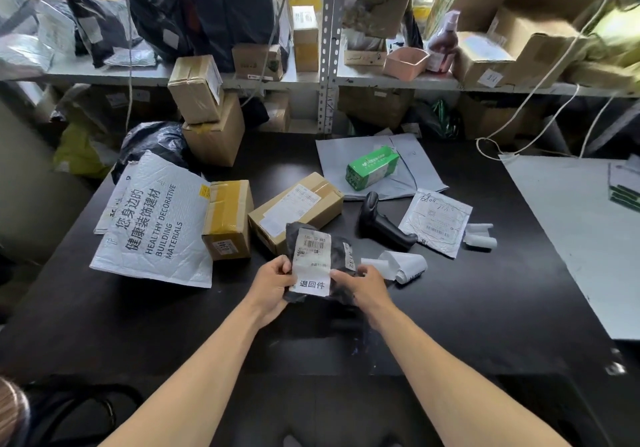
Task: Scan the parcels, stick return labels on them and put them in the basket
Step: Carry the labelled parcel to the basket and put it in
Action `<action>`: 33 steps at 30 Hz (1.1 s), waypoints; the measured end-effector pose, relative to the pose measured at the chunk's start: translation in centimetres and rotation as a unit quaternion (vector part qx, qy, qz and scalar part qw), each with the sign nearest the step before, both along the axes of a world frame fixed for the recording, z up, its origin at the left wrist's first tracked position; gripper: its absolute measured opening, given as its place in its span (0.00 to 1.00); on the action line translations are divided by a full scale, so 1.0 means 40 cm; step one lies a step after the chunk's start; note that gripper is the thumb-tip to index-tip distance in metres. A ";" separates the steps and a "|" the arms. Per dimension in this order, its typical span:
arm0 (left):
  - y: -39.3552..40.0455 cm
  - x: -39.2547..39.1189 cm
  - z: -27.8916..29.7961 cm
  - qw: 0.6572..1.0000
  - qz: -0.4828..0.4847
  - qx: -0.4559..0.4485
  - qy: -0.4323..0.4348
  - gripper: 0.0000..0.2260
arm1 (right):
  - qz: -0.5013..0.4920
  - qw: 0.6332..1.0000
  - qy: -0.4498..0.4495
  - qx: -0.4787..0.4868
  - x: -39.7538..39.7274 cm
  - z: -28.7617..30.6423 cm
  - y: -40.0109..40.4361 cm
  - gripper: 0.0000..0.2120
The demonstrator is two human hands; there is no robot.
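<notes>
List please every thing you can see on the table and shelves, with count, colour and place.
black parcel: 1, black, held over table front
label: 1, white, on black parcel
boxes: 4, brown, table middle and left
mailer: 1, white, table left
scanner: 1, black, table middle
green pack: 1, green, on grey bag
flat packet: 1, white, right of scanner
label roll: 1, white, beside right hand
tray: 1, pink, shelf
left hand: grips parcel
right hand: grips parcel

Black parcel (318, 263) (labelled) between hands
</notes>
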State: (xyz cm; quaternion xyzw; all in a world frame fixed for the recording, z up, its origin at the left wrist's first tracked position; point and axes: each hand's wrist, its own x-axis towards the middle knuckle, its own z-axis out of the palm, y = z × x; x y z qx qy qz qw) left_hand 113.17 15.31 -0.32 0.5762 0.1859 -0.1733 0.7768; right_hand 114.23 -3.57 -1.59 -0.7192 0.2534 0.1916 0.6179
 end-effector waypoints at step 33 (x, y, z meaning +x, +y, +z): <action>-1.446 -0.306 0.092 0.874 -0.486 -0.002 0.009 0.18 | -0.442 0.883 -0.144 0.067 -0.681 0.157 -1.319 0.09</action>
